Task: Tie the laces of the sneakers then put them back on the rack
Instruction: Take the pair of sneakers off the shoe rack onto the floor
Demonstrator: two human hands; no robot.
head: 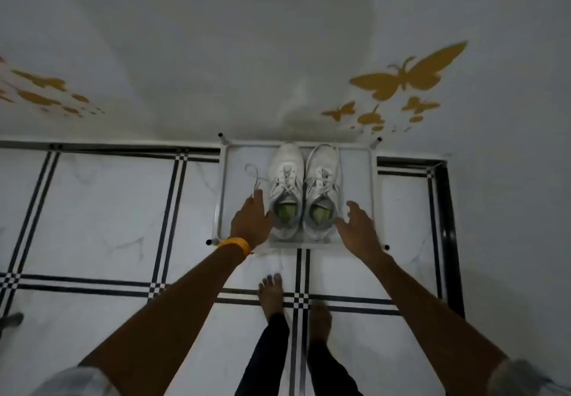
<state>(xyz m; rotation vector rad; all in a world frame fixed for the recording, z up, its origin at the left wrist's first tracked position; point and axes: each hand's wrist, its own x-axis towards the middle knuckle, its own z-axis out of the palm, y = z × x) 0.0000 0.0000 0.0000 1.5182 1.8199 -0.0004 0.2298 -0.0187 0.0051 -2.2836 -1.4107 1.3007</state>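
Matt white cloth-like sneakers [304, 191] sit on a pale metal-framed rack [220, 197] over glossy marble-look floor tiles [102, 210].

Pair of white lace-up sneakers [304, 190]: white uppers, white laces, grey lining round the openings, yellow-green insoles showing inside. One loose white lace [255, 176] trails pale against the shelf. White metal-framed rack [220, 191]: pale frame, black caps on the corner posts. White marble-look floor tiles [102, 210]: faint grey veining, double black lines between tiles, small black-and-white checker squares where the lines cross; solid black border strip at far right. Plain off-white wall [216, 40] with mustard-yellow butterfly decals [408, 75], one large, several small. Orange-yellow band [235, 244] on my left wrist. My trouser legs [272, 361] are black; sleeves look light grey.
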